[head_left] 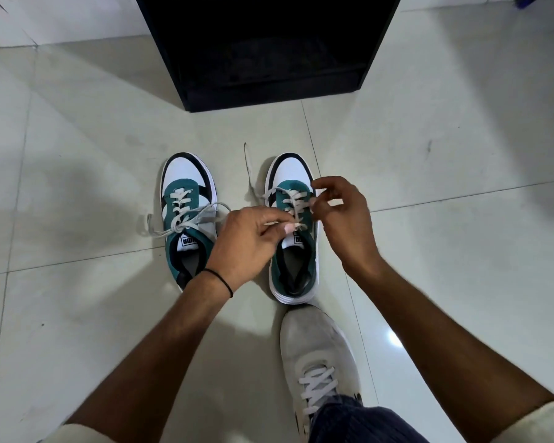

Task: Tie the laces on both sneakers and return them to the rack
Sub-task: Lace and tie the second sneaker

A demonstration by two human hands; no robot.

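Note:
Two teal, white and black sneakers stand side by side on the floor, toes toward the rack. The left sneaker (187,199) has its grey laces in a bow with loops lying out to the left. Over the right sneaker (293,183) both my hands work the grey laces (296,203). My left hand (247,238) pinches a lace end above the tongue. My right hand (343,219) pinches another stretch of lace at the shoe's right side. One loose lace end trails forward on the floor between the shoes.
The black shoe rack (269,52) stands open just beyond the sneakers. My own foot in a grey worn sneaker (317,356) is planted right behind the right sneaker. Pale floor tiles (77,155) surround everything.

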